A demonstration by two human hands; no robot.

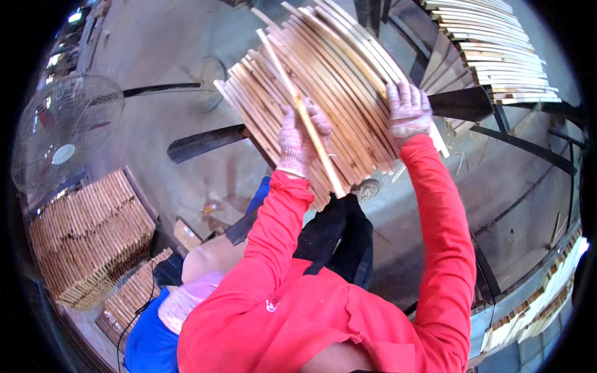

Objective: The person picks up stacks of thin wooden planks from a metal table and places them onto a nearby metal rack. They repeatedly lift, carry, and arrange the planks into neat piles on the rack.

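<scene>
My left hand (302, 137), in a pale knitted work glove, is closed around a narrow wooden strip (322, 149). That strip is held slantwise above a broad layer of wooden strips (336, 93) lying side by side. My right hand (409, 112), gloved the same way, is at the right side of this layer. Its fingers are curled over the edge of a wooden strip (367, 71) there; the thumb is hidden. The layer rests on dark metal arms (205, 143) that stick out to its sides.
At upper right is another stack of pale strips (497, 53). More bundled strips (93, 233) stand at lower left, near a person in blue (152, 339). A caged fan (65, 152) is at far left. Strips (528, 311) also lie at lower right, beside metal framing (528, 146).
</scene>
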